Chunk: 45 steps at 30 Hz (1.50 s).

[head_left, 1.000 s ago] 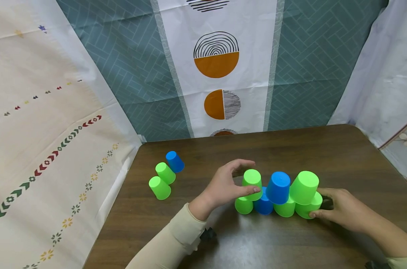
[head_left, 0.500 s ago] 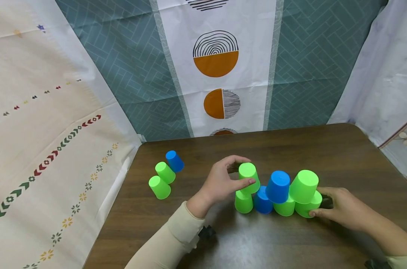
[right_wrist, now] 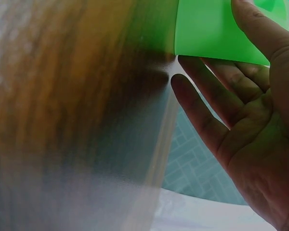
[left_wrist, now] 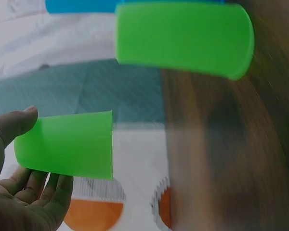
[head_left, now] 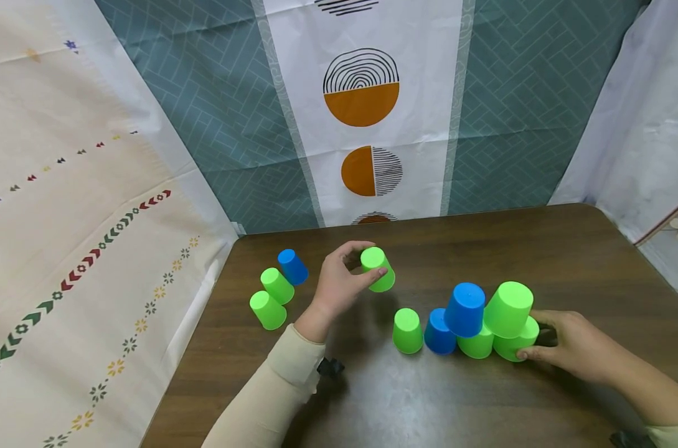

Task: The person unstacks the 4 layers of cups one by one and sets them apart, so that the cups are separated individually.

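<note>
My left hand (head_left: 334, 287) holds a green cup (head_left: 379, 270) mouth down above the table, thumb on one side and fingers on the other; in the left wrist view this cup (left_wrist: 67, 144) lies between thumb and fingers. My right hand (head_left: 575, 346) grips the lower green cup (head_left: 517, 343) at the right end of a row of upside-down cups. Left of it stand another green cup (head_left: 475, 346), a blue cup (head_left: 438, 333) and, slightly apart, a green cup (head_left: 408, 331). A blue cup (head_left: 465, 310) and a green cup (head_left: 508, 308) form an upper level across the row.
At the table's left stand a blue cup (head_left: 293, 267) and two green ones, the front green cup (head_left: 268, 310) being nearest to me. The brown wooden table (head_left: 439, 398) ends at a patterned cloth (head_left: 495, 112) behind.
My left hand has lifted its green cup off the left part of the upper level and carried it left and back. My right hand has stayed at the end cup.
</note>
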### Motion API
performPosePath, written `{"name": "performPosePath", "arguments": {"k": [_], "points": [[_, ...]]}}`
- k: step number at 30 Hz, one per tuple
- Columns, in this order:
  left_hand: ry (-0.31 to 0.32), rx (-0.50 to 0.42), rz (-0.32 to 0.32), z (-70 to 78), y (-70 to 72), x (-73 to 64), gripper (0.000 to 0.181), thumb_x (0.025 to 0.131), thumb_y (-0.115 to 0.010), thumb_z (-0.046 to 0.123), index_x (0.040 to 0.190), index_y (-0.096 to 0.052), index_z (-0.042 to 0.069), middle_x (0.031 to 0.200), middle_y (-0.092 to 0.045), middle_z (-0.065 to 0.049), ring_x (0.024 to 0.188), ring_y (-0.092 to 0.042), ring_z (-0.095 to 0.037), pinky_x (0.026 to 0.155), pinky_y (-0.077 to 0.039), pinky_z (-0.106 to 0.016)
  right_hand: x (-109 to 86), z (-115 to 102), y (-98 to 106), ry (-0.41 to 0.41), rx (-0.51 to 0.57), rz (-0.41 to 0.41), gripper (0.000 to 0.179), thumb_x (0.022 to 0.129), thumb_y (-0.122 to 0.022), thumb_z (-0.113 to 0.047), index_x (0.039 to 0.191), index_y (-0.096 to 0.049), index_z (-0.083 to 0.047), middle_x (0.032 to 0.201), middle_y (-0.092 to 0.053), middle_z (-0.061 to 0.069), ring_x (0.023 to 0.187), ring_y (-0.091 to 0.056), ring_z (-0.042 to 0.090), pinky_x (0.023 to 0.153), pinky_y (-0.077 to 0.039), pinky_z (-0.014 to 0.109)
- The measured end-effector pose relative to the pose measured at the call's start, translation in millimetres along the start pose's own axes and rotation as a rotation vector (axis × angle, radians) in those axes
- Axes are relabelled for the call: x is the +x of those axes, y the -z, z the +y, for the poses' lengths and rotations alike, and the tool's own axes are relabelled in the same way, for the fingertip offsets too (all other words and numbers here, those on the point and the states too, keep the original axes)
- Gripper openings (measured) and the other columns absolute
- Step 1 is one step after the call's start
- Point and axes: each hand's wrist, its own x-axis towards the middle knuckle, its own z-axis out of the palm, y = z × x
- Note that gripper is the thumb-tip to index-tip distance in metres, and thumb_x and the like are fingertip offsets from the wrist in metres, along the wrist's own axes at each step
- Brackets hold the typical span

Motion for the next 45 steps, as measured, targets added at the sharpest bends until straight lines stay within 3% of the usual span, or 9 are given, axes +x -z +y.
{"name": "performPosePath", "arguments": {"k": [10,20,30,41,45], "points": [[0.155,0.114,0.152,-44.2,30.2,9.1,0.051,0.089,-0.087,0.020,0.136,-0.068,0.010,0.127,-0.071,-0.004,0.118,-0.066,-0.025,0.102,-0.055,-0.043,-1.1,0,1,-0.003,0.003,0.007,0.051,0.071,-0.096,-0.042,0.114,-0.074,-0.027,0.104,-0.071,-0.025,0.104,-0.068,0.002,0.082,-0.059,0.025],[0.219,0.181,0.260,-73.9,50.7,15.9,0.054,0.092,-0.084,0.018,0.140,-0.064,0.007,0.134,-0.068,-0.010,0.126,-0.062,-0.028,0.106,-0.052,-0.043,-0.7,-1,2,-0.008,0.001,0.004,0.051,0.071,-0.096,-0.042,0.114,-0.075,-0.026,0.105,-0.071,-0.024,0.103,-0.068,0.002,0.081,-0.059,0.027],[0.261,0.226,0.296,-84.2,58.0,15.2,0.055,0.093,-0.083,0.016,0.142,-0.061,0.005,0.134,-0.066,-0.014,0.126,-0.061,-0.030,0.105,-0.053,-0.042,0.3,-1,2,-0.017,-0.007,-0.006,0.051,0.071,-0.095,-0.043,0.115,-0.074,-0.027,0.105,-0.071,-0.025,0.104,-0.068,0.003,0.082,-0.060,0.029],[0.298,0.223,0.317,-94.0,62.4,14.6,0.057,0.092,-0.084,0.017,0.143,-0.060,0.004,0.135,-0.065,-0.014,0.127,-0.060,-0.030,0.108,-0.051,-0.043,-0.8,-2,-1,0.018,0.005,0.019,0.048,0.070,-0.096,-0.040,0.111,-0.074,-0.029,0.102,-0.070,-0.026,0.103,-0.068,0.002,0.083,-0.053,0.015],[0.315,0.222,0.321,-96.4,63.0,13.4,0.057,0.093,-0.083,0.018,0.144,-0.060,0.005,0.134,-0.064,-0.014,0.126,-0.060,-0.030,0.107,-0.051,-0.044,-0.7,-2,-1,0.011,0.003,0.015,0.049,0.070,-0.096,-0.040,0.112,-0.074,-0.029,0.103,-0.071,-0.025,0.104,-0.068,0.002,0.083,-0.055,0.018]]}}
